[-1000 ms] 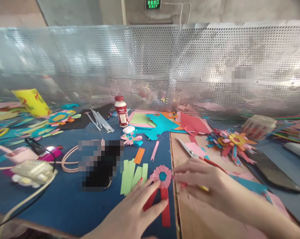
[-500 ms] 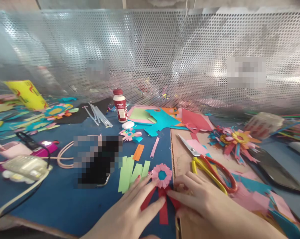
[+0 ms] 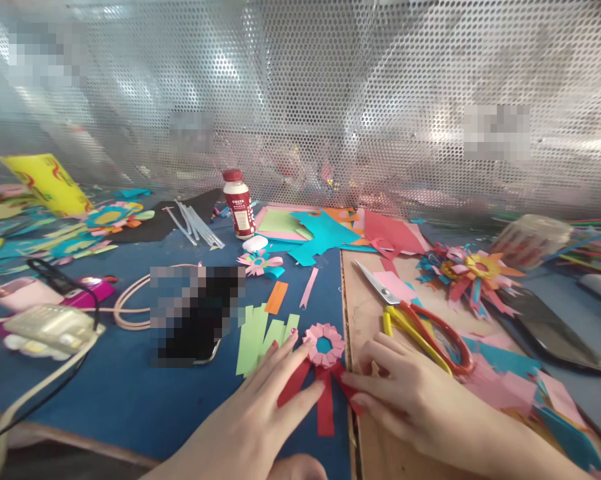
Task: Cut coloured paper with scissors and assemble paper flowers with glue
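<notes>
left hand on pink rosette, right hand touching red strip

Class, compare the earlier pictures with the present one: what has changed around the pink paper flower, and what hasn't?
The right hand has moved nearer the person, uncovering the handles of the scissors. Its fingers now touch a red paper strip slanting out at the lower right of the pink paper flower. The left hand stays at the flower.
</notes>
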The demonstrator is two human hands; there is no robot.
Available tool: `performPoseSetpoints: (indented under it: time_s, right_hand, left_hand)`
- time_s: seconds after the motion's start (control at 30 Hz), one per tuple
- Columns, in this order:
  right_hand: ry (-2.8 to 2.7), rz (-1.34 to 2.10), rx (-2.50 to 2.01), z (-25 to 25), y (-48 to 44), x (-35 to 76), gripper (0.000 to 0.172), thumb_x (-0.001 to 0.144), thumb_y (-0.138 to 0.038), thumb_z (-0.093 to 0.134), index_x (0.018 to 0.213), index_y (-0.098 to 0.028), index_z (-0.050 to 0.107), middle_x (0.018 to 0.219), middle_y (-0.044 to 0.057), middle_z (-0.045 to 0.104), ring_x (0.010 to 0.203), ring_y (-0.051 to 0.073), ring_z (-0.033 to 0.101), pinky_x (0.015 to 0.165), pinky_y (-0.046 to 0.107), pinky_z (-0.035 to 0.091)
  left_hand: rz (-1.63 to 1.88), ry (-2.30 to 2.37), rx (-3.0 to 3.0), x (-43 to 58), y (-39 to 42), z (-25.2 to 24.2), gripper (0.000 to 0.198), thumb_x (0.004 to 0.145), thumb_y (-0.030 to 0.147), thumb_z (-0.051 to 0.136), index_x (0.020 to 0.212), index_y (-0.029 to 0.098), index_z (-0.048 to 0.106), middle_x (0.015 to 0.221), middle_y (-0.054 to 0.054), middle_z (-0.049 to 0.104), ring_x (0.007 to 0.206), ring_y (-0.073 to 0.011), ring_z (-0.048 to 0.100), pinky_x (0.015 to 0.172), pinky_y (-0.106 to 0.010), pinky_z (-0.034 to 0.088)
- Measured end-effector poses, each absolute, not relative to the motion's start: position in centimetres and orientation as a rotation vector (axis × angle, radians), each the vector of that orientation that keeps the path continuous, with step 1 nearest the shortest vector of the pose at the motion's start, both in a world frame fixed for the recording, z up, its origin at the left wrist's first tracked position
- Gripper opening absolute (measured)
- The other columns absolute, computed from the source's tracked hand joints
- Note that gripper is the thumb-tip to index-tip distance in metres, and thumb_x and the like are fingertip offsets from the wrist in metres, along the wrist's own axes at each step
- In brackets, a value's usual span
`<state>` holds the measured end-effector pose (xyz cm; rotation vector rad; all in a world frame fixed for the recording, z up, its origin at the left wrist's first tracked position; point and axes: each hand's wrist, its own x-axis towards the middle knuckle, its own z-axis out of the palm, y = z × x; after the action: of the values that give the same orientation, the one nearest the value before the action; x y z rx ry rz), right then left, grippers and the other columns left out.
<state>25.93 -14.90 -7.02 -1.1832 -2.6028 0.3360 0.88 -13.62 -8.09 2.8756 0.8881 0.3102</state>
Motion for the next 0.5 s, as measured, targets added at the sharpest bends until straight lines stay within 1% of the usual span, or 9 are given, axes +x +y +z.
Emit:
performPoseSetpoints:
  time_s: [0.13, 0.17, 0.23, 0.3, 0.37, 0.4, 0.47, 0.5]
  right_hand:
    - [-2.58, 0.356, -1.202, -7.1, -14.9, 26.0, 0.028, 0.093, -0.027, 0.041, 0.109, -0.025, 0.064, 0.083, 0.006, 0.053, 0.076, 0.017, 0.048, 0.065, 0.03, 0.042]
    - [-2.576, 0.364, -1.2, -7.1, -14.9, 26.1, 0.028, 0.093, -0.027, 0.041, 0.109, -0.026, 0.064, 0.083, 0.005, 0.053, 0.076, 0.017, 0.049, 0.064, 0.03, 0.042]
    - [-2.558, 0.387, -1.185, -7.0, -14.8, 26.1, 0.027, 0.093, -0.027, 0.042, 0.108, -0.026, 0.065, 0.081, 0.004, 0.052, 0.074, 0.016, 0.049, 0.063, 0.029, 0.042]
    - [-2.517, 0.409, -1.154, -7.1, -14.7, 26.1, 0.027, 0.093, -0.027, 0.043, 0.11, -0.025, 0.063, 0.08, 0.004, 0.053, 0.072, 0.015, 0.05, 0.062, 0.028, 0.042]
    - [-2.456, 0.408, -1.119, -7.2, -14.7, 26.1, 0.028, 0.093, -0.024, 0.041, 0.113, -0.023, 0.061, 0.08, 0.004, 0.054, 0.072, 0.015, 0.051, 0.062, 0.027, 0.043]
    - [-2.426, 0.389, -1.104, -7.3, -14.7, 26.1, 0.028, 0.093, -0.022, 0.04, 0.112, -0.021, 0.06, 0.08, 0.004, 0.056, 0.072, 0.015, 0.052, 0.062, 0.027, 0.043]
    - [-2.38, 0.321, -1.075, -7.6, -14.7, 26.0, 0.026, 0.093, -0.019, 0.039, 0.105, -0.019, 0.062, 0.076, 0.004, 0.058, 0.069, 0.015, 0.052, 0.061, 0.028, 0.042]
    - [-2.364, 0.286, -1.061, -7.7, -14.8, 26.0, 0.025, 0.093, -0.018, 0.039, 0.101, -0.018, 0.063, 0.074, 0.004, 0.058, 0.068, 0.015, 0.051, 0.059, 0.028, 0.041]
  left_hand:
    - [0.238, 0.907, 2.856, 0.9, -14.0, -7.7, 0.06, 0.084, 0.059, 0.043, 0.13, 0.022, 0.05, 0.146, -0.017, 0.032, 0.131, -0.0408, 0.029, 0.094, -0.055, 0.042]
    - [0.226, 0.908, 2.829, 0.8, -14.1, -7.5, 0.06, 0.084, 0.059, 0.043, 0.131, 0.022, 0.05, 0.147, -0.016, 0.031, 0.131, -0.0396, 0.03, 0.095, -0.053, 0.042]
    - [0.24, 0.95, 2.744, 0.7, -14.0, -6.9, 0.057, 0.085, 0.057, 0.043, 0.132, 0.024, 0.047, 0.147, -0.013, 0.031, 0.131, -0.0341, 0.034, 0.096, -0.047, 0.044]
    - [0.319, 1.048, 2.661, 0.8, -13.0, -6.2, 0.048, 0.091, 0.048, 0.04, 0.133, 0.025, 0.043, 0.146, -0.009, 0.035, 0.13, -0.0262, 0.038, 0.099, -0.041, 0.044]
    - [0.42, 1.144, 2.628, 1.1, -11.0, -5.5, 0.038, 0.095, 0.035, 0.036, 0.131, 0.024, 0.045, 0.14, -0.007, 0.044, 0.128, -0.0205, 0.042, 0.102, -0.038, 0.041]
    - [0.449, 1.152, 2.651, 1.5, -9.6, -5.1, 0.036, 0.095, 0.03, 0.037, 0.128, 0.022, 0.048, 0.136, -0.007, 0.048, 0.126, -0.0198, 0.044, 0.103, -0.039, 0.039]
    - [0.46, 1.159, 2.722, 2.4, -6.5, -4.6, 0.034, 0.091, 0.029, 0.047, 0.122, 0.017, 0.053, 0.126, -0.009, 0.056, 0.122, -0.0228, 0.046, 0.103, -0.043, 0.036]
    - [0.438, 1.142, 2.755, 2.9, -4.8, -4.4, 0.037, 0.089, 0.03, 0.05, 0.124, 0.016, 0.052, 0.123, -0.009, 0.059, 0.118, -0.024, 0.049, 0.102, -0.045, 0.036]
